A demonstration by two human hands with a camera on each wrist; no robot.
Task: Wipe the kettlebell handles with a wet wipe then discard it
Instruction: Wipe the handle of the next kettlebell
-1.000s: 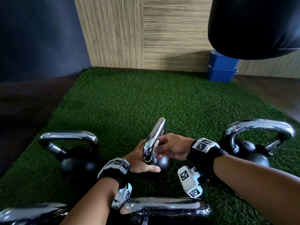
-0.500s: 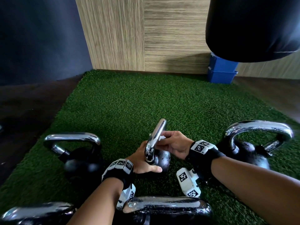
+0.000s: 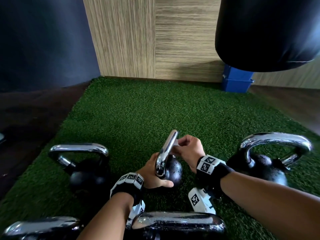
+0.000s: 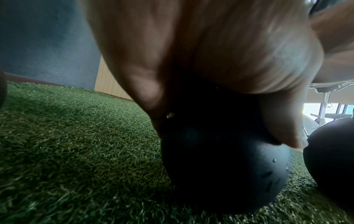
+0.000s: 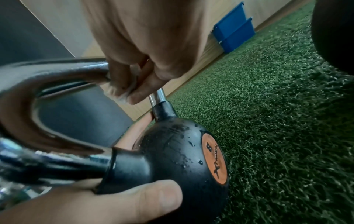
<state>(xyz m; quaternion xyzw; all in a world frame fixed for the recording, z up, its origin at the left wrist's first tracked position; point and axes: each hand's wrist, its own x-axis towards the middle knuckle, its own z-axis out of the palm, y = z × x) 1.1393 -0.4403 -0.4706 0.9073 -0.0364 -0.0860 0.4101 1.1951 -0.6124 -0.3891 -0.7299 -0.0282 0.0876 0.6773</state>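
A small black kettlebell (image 3: pixel 173 172) with a chrome handle (image 3: pixel 167 149) stands on the green turf (image 3: pixel 138 115), an orange "8" disc (image 5: pixel 214 160) on its side. My left hand (image 3: pixel 154 177) cups the ball, thumb across its near side; in the left wrist view the palm (image 4: pixel 210 53) covers the ball (image 4: pixel 220 174). My right hand (image 3: pixel 187 149) pinches a white wet wipe (image 5: pixel 122 89) around the far end of the handle (image 5: pixel 49 75), fingers curled over it. Only a scrap of the wipe (image 3: pixel 176 144) shows in the head view.
Other chrome-handled kettlebells stand around: one left (image 3: pixel 83 163), one right (image 3: pixel 270 158), two at the near edge (image 3: pixel 178 222) (image 3: pixel 39 226). A black punching bag (image 3: pixel 268 32) hangs top right. A blue bin (image 3: pixel 237 80) sits against the wood wall (image 3: pixel 152 40). Dark floor borders the turf.
My right hand has slid the wipe up the handle from near its base toward the far upper end. The left hand keeps cupping the ball.
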